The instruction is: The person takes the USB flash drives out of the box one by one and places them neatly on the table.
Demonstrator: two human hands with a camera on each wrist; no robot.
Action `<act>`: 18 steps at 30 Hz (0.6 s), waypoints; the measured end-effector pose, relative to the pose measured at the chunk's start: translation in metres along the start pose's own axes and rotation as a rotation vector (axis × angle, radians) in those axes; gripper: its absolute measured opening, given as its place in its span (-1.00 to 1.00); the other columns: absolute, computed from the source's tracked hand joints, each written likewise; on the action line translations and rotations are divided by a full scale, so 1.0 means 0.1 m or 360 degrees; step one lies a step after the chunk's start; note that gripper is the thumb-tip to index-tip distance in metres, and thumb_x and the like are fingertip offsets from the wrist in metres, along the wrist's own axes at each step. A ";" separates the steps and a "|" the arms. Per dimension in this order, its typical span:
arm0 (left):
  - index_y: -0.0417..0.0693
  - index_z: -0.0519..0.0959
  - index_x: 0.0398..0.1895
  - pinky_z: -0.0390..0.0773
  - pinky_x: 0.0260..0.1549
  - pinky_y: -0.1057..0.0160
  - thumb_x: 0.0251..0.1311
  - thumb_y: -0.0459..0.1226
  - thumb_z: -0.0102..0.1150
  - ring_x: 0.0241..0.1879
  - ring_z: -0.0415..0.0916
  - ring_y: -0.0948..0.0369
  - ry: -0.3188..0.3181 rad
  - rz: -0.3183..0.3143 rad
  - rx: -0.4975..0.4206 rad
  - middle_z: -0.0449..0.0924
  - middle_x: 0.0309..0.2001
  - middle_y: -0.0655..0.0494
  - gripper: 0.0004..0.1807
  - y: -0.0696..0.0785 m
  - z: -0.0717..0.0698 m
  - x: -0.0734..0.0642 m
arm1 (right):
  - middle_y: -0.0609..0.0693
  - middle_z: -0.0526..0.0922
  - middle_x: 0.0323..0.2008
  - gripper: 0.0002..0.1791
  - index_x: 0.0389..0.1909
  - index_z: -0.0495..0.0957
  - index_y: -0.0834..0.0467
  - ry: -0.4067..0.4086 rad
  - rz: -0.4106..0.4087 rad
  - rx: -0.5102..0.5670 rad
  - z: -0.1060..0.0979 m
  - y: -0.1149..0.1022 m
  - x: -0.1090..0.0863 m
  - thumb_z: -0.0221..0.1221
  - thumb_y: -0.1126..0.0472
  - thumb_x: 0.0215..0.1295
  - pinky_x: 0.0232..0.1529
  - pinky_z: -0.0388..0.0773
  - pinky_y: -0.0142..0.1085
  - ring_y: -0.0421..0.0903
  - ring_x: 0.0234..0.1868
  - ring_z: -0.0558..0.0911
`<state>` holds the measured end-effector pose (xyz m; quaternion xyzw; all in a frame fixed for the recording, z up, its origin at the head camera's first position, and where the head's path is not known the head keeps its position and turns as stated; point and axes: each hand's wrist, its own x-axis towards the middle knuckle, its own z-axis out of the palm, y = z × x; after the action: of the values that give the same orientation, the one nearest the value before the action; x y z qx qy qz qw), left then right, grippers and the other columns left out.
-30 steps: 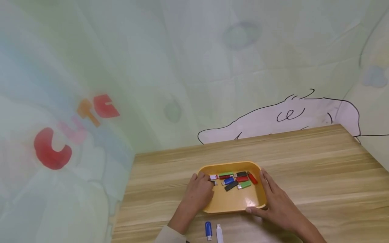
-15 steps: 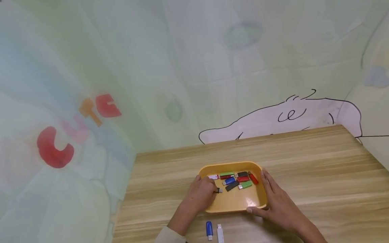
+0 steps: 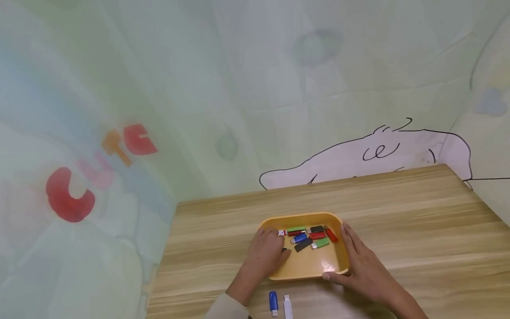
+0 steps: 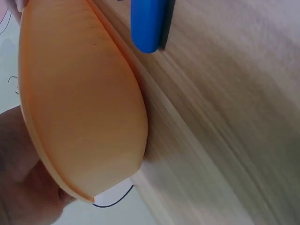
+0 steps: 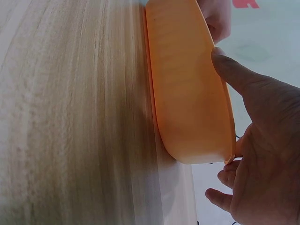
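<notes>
In the head view, an orange tray on the table holds several USB sticks, among them a blue one, a black one and a green one. My left hand reaches over the tray's left rim. Between its thumb and index finger shows a dark sliver of another black USB stick, mostly hidden by the hand. A white and red USB stick is partly covered by the fingers. My right hand grips the tray's right end, thumb at the front rim and fingers along the side.
On the wooden table, in front of the tray, lie a blue USB stick and a white USB stick side by side. A printed cloth backdrop hangs behind and to the left of the table.
My left hand first moved the black USB stick toward the front right inside the tray. The hand then shifted right, covering more of that stick. The right hand stays on the tray.
</notes>
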<state>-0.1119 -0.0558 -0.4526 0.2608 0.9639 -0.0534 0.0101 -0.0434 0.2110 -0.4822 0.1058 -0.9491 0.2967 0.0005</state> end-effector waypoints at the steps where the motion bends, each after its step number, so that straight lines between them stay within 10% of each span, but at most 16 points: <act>1: -0.04 0.76 -0.38 0.46 -0.07 0.21 0.37 0.12 0.34 -0.25 0.54 0.20 -0.0009 -0.0022 0.0020 0.64 -0.40 0.15 -0.57 0.01 0.00 0.01 | 0.30 -0.04 0.70 0.48 0.71 -0.12 0.25 -0.0004 0.0002 0.0002 -0.01 0.00 0.00 0.32 -0.60 0.08 0.41 0.30 0.41 0.47 0.58 0.20; 18: 0.06 0.53 -0.71 0.35 -0.19 0.23 0.26 0.25 0.39 -0.56 0.29 0.24 -0.0067 -0.0111 0.0050 0.37 -0.70 0.26 -0.40 0.10 0.03 0.09 | 0.29 -0.05 0.70 0.50 0.71 -0.09 0.26 -0.0010 0.0012 -0.0006 0.00 -0.01 0.00 0.25 -0.67 0.05 0.41 0.32 0.39 0.47 0.58 0.21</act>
<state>-0.1146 -0.0426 -0.4574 0.2261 0.9709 -0.0744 0.0244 -0.0432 0.2102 -0.4821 0.1031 -0.9501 0.2945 -0.0036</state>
